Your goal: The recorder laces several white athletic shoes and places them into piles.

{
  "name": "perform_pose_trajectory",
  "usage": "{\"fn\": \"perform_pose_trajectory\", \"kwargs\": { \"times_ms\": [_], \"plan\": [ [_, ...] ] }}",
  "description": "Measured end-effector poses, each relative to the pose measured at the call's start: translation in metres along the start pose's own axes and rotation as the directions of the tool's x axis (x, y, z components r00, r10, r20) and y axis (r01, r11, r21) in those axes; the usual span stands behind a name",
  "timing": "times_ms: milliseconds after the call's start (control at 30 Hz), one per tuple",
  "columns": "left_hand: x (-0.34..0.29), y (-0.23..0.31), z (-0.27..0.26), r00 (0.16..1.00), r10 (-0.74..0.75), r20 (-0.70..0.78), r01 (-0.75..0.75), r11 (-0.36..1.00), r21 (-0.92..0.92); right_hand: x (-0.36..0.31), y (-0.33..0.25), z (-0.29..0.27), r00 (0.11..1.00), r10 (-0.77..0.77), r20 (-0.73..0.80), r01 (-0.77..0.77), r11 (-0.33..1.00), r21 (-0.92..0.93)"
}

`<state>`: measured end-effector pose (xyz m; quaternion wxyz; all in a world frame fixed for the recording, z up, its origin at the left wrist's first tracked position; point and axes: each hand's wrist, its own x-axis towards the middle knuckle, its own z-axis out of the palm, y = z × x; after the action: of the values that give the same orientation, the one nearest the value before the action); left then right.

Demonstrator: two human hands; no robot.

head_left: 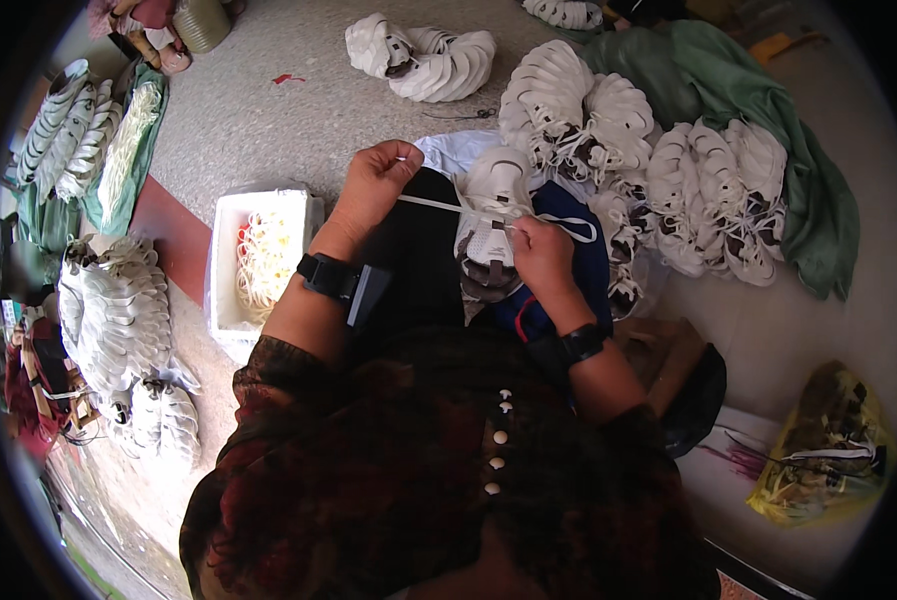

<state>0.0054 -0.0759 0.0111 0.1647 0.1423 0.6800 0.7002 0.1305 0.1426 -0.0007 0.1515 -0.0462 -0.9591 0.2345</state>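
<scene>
On the lap (418,245) in the head view sits a white shoe (488,240). Left of the shoe, the left hand (376,182) grips a taut lace (433,204); at the shoe's right side, the right hand (546,252) pinches lace too. The step looks like lacing; the next move seems to call for even tension and careful threading.

Hands (378,182) holding white lace (433,203), white shoe (498,178) beneath

There are the wearer's 2 hands (376,182), 2 wristbands (582,343), 5 shirt buttons (500,437), 1 taut lace (433,204), 1 white box (224,220) and 1 yellow bag (813,480); the shoe uppers (546,95) overlap too much to count.
</scene>
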Motion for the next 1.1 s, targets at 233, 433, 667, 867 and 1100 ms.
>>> {"fn": "perform_pose_trajectory", "kwargs": {
  "times_ms": [233,433,667,867,1100],
  "plan": [
    [-0.042,0.032,0.014,0.756,-0.184,0.628,-0.252,0.804,0.539,0.001,0.000,0.003,1.000,0.003,-0.016,-0.004,0.999,-0.054],
    [-0.051,0.019,0.042,0.602,-0.132,0.788,-0.267,0.897,0.354,0.000,-0.001,0.002,0.997,0.071,-0.035,-0.063,0.983,0.173],
    [-0.053,0.018,0.042,0.631,-0.165,0.758,-0.201,0.909,0.366,0.005,-0.006,0.005,0.997,-0.071,0.000,0.071,0.995,-0.068],
    [-0.046,0.019,0.051,0.701,-0.054,0.711,-0.424,0.770,0.477,0.005,-0.008,0.004,0.991,-0.132,0.008,0.132,0.986,-0.105],
    [-0.011,-0.005,0.076,0.907,0.247,0.342,-0.422,0.545,0.725,0.003,-0.004,0.009,0.982,-0.124,-0.142,0.135,0.988,0.072]
  ]
}}
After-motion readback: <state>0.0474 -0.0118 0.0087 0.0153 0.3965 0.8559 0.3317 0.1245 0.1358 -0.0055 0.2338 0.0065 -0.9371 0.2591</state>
